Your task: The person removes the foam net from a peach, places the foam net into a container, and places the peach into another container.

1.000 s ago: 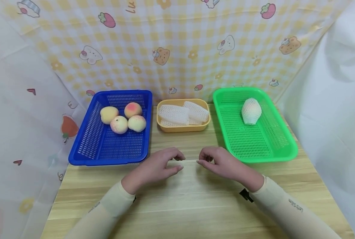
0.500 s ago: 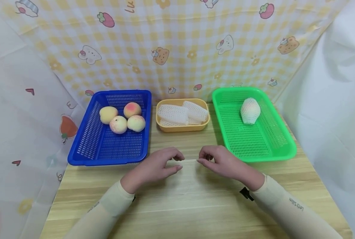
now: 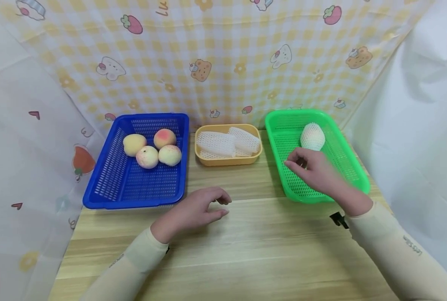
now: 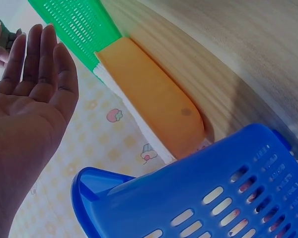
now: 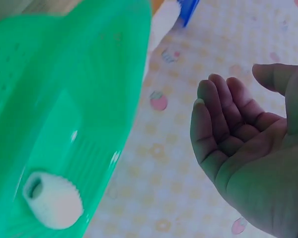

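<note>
My right hand (image 3: 310, 168) hovers over the front left part of the green basket (image 3: 361, 187), holding nothing, its fingers loosely bent. Just behind it in the head view lies a peach in a white foam net (image 3: 312, 136), its lower end hidden by the hand. My left hand (image 3: 195, 210) is held over the table near the blue basket's front right corner, relaxed, with nothing in it. In the blue basket (image 3: 133, 204) several peaches (image 3: 147, 157) sit together towards the back. Between the baskets, a yellow tray (image 3: 228, 161) holds white foam net sleeves (image 3: 216, 143).
The wooden table (image 3: 242, 246) carries all three containers along its back. Behind them hangs a checked cloth (image 3: 223, 62). White sheets close off the left side (image 3: 27, 167) and the right side (image 3: 422, 138).
My right hand has moved right and away from me, from the table's middle to over the green basket. The left hand has stayed about where it was.
</note>
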`<action>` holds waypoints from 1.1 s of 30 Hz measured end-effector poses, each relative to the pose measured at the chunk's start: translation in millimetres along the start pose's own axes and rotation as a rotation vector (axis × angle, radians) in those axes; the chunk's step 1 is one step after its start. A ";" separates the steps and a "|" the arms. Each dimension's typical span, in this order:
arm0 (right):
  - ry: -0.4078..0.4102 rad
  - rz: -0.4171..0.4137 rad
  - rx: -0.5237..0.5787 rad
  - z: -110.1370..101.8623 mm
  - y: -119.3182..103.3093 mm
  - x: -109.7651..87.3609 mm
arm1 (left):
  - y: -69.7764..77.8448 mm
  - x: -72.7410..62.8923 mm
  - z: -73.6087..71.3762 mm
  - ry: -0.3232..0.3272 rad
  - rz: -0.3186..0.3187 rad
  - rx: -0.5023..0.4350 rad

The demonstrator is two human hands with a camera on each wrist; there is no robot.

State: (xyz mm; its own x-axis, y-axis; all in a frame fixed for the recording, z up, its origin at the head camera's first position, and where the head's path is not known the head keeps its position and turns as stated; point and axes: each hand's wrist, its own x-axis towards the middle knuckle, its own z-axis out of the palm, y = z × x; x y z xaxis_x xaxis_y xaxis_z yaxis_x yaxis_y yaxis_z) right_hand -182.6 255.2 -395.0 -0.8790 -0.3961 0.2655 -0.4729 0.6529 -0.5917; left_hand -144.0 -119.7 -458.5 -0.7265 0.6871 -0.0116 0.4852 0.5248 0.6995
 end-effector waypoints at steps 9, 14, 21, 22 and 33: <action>-0.026 0.261 -0.091 -34.4 45.7 28.0 | 2.7 -3.1 -4.2 -0.002 0.014 0.005; -0.091 0.432 -0.165 -52.1 81.6 46.2 | 3.3 -6.0 -4.6 0.000 0.032 0.008; -0.178 0.507 -0.234 -61.5 106.4 63.4 | 3.1 -8.1 -4.2 -0.007 0.024 0.004; -0.208 0.525 -0.241 -62.1 109.0 66.0 | 3.3 -8.2 -4.0 -0.008 0.022 0.004; -0.387 0.701 -0.179 -59.1 130.0 96.1 | 6.4 -7.6 -3.0 -0.016 0.025 -0.012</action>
State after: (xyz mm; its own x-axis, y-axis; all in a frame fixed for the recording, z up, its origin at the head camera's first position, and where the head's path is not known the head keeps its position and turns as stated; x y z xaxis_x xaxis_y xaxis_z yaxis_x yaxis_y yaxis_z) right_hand -332.2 340.2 -401.4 -0.9064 -0.0311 -0.4214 0.1470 0.9118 -0.3835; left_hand -136.8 -123.1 -451.8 -0.7063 0.7078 -0.0059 0.4967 0.5015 0.7084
